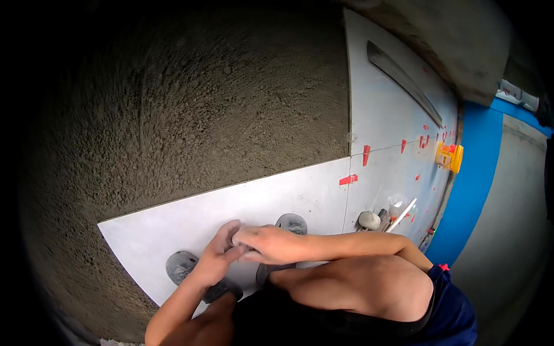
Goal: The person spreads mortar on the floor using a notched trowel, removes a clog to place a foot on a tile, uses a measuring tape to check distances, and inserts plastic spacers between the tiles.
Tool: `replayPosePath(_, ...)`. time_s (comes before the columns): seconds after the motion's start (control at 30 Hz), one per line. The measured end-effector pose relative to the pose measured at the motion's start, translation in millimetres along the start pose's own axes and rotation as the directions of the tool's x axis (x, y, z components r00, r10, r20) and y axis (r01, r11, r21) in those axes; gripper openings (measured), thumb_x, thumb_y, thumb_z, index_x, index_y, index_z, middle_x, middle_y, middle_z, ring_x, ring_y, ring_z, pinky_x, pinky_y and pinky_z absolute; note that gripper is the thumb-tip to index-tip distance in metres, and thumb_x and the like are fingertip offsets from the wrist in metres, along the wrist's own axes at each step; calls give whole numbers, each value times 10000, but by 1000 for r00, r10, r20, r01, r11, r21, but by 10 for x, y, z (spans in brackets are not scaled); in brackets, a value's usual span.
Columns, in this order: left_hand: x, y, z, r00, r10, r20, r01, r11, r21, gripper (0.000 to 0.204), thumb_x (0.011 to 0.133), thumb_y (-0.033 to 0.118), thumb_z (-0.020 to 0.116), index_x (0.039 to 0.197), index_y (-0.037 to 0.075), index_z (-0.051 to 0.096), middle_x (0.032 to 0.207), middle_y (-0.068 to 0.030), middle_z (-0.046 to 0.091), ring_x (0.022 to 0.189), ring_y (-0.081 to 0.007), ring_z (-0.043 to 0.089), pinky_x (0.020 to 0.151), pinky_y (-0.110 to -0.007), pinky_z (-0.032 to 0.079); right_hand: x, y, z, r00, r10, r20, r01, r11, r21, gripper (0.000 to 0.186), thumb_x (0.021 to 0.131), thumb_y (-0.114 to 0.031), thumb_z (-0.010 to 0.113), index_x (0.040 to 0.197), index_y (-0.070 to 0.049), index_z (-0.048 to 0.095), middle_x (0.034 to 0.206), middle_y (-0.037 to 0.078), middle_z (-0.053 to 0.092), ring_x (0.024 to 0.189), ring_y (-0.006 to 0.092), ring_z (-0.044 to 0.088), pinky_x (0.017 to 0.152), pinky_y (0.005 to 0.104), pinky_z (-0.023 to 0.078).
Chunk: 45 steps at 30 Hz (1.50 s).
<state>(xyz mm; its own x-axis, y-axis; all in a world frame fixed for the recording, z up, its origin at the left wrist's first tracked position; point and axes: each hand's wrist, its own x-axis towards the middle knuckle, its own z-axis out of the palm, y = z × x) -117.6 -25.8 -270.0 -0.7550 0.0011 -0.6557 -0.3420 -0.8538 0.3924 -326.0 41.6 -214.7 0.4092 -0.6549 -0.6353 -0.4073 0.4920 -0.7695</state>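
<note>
My left hand [217, 254] and my right hand [270, 244] meet in front of me, above a large white tile [277, 199]. The fingers of both are bent and pressed together, dusted with grey. Whether a small thing sits between them is hidden by the fingers. I crouch on the tile, and the dark toes of my left shoe [181, 266] and right shoe [292, 223] show on either side of my hands.
Beyond the tile's far edge lies rough grey mortar [231, 115]. To the right, red wedges [366, 154] sit along the tile joints. A long metal straightedge [404, 83], a pale mallet head [369, 220], a yellow tub [450, 157] and a blue floor strip [474, 155] are there too.
</note>
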Motion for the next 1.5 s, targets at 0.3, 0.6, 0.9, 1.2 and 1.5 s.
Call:
replayPosePath(0.3,-121,-134,195,995,40,87,-73,902,426,658,981,192,642,1512,-16,314,1499,-223,435,1383,-319,473,1131,-423,404,-489,426,-354,767,144,-625,-214,976,-38,194,959,-165,600,1090,-39,669,1107,181,680,1028,367,654,890,431,528)
replayPosePath(0.6,-222,-305,48,994,87,72,-113,806,581,521,942,225,690,1373,-5,508,1346,-213,592,1246,-326,597,1062,-414,465,-791,1390,-770,461,-238,-855,-558,672,-488,141,865,-102,658,989,-136,714,982,20,701,843,267,682,675,383,552)
replayPosePath(0.9,-233,-202,60,988,149,50,-146,754,641,500,923,214,695,1343,-3,530,1307,-212,601,1211,-329,610,1047,-410,472,-773,1537,-702,620,-335,-710,-515,508,-690,267,759,-93,653,1021,-113,704,945,34,659,864,243,652,738,373,533)
replayPosePath(1.2,-159,-124,109,988,145,45,-139,745,653,491,913,190,696,1332,-7,533,1288,-216,604,1198,-332,613,1029,-416,478,-757,1454,-1053,891,-83,-446,-396,337,-854,107,780,-113,625,878,-78,648,873,87,643,891,276,659,797,375,526)
replayPosePath(1.5,-357,91,-36,974,225,-42,-140,732,667,492,918,188,682,1345,0,527,1302,-203,594,1213,-336,598,1036,-412,468,-616,1357,-1272,949,233,-213,-269,243,-932,88,817,-89,602,886,-64,651,942,131,685,953,295,682,830,401,536)
